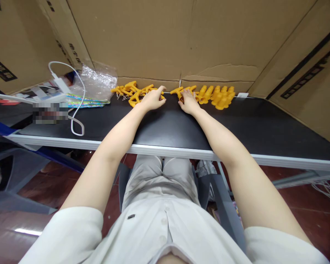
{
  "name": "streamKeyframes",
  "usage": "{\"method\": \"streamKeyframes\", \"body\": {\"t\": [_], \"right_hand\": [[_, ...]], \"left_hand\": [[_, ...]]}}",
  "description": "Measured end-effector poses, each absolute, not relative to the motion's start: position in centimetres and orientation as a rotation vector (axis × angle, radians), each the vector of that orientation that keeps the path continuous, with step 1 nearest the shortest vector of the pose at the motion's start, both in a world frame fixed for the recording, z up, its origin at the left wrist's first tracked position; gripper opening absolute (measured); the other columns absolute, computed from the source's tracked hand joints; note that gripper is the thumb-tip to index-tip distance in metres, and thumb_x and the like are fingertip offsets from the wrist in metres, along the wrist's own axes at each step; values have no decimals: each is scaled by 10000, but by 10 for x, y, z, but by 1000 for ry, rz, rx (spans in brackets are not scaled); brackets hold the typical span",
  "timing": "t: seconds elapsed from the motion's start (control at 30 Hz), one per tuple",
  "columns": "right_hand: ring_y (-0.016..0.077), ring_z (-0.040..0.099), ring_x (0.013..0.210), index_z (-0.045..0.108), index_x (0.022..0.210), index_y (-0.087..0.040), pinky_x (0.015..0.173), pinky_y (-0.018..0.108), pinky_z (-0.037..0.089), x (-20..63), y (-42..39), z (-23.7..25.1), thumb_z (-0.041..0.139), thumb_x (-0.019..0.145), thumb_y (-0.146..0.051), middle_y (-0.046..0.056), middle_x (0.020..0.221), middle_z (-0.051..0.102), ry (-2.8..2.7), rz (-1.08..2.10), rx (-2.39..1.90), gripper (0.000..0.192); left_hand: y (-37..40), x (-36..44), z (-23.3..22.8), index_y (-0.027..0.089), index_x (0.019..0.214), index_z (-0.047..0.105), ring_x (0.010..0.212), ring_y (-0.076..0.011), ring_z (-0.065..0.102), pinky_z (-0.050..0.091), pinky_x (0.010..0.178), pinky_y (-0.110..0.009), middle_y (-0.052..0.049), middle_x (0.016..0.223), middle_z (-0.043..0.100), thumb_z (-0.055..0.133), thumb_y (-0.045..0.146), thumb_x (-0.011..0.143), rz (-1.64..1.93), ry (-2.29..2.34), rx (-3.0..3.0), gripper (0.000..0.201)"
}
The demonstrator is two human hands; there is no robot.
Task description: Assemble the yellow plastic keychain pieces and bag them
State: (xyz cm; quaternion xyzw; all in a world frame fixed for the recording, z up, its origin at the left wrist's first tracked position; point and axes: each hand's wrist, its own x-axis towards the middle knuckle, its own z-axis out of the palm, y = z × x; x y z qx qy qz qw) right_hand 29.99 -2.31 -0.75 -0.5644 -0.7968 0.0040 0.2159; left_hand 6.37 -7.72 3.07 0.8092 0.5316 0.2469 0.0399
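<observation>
While cardboard sheets [165, 36] wall in the far side, a black tabletop [170, 128] with a pale front edge stretches left to right above a reddish floor. The left hand [153, 99] lies on loose yellow plastic pieces [132, 93] at the far edge, fingers loosely spread. The right hand [188, 102] curls over a yellow piece [183, 91]; whether it grips cannot be told. Farther right, assembled yellow parts [218, 96] sit in rows. Far left lie a white charger cable [77, 110] and a clear plastic bag [95, 82]. Box print is unreadable.
</observation>
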Motion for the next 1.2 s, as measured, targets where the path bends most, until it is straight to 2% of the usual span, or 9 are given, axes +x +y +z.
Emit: {"method": "streamKeyframes", "body": {"t": [0.2,0.3,0.43,0.57,0.7,0.83,1.0,1.1,1.2], "right_hand": [[404,516,1631,617,1631,-100,1402,611,332,320,-18,6,422,1123,-227,226,1723,571,-1981,-74,-1518,559],[436,570,1565,673,1558,-121,1354,649,380,341,-18,14,412,1150,-293,245,1612,646,-1837,-94,-1582,514],[465,600,1532,726,1470,-103,1320,733,382,369,-16,20,446,1134,-252,269,1496,705,-1715,-124,-1724,462],[486,579,1564,792,1330,-106,1320,737,382,383,-17,23,562,1141,-307,296,1450,724,-1682,-28,-1872,359],[471,565,1589,771,1410,-96,1360,723,336,380,-25,28,630,1148,-346,318,1500,696,-1704,-38,-1979,389],[470,541,1603,730,1485,-63,1335,722,354,371,-28,34,607,1148,-351,331,1551,665,-1768,-243,-2102,460],[446,649,1453,790,1351,-40,1271,770,319,365,-26,43,494,1210,-423,331,1389,737,-1780,-363,-2142,504],[419,675,1425,780,1362,-7,1259,756,314,358,-38,55,455,1222,-295,358,1378,737,-1771,-360,-2181,456],[391,657,1483,746,1434,25,1309,686,297,345,-59,70,495,1143,-70,362,1461,709,-1762,-313,-2302,396]], "left_hand": [[-84,67,36,168,1586,608,1080,-283,709,554,1056,-408,-114,1096,793,599,234,965,711,1658,2460,625],[-84,67,36,179,1571,618,1085,-286,707,555,1053,-410,-117,1106,797,605,237,963,719,1653,2455,611],[-80,65,33,199,1552,630,1085,-284,701,559,1039,-400,-102,1073,797,604,248,957,741,1634,2472,597],[-77,63,31,200,1541,640,1082,-283,700,561,1041,-397,-93,1051,796,610,253,953,753,1616,2480,592],[-77,64,31,186,1531,652,1089,-282,704,564,1052,-401,-101,1068,804,604,252,964,749,1621,2484,573],[-78,65,32,137,1513,675,1092,-283,719,566,1054,-399,-129,1099,805,576,250,995,716,1643,2489,539],[-73,63,29,147,1475,708,1116,-290,731,568,1075,-404,-125,1102,806,590,250,989,740,1623,2496,510],[-70,61,27,145,1472,714,1120,-292,737,568,1085,-412,-125,1103,808,589,247,988,752,1609,2499,510],[-68,60,26,158,1466,718,1140,-298,737,568,1104,-430,-121,1111,812,602,251,976,762,1588,2501,512]]}}
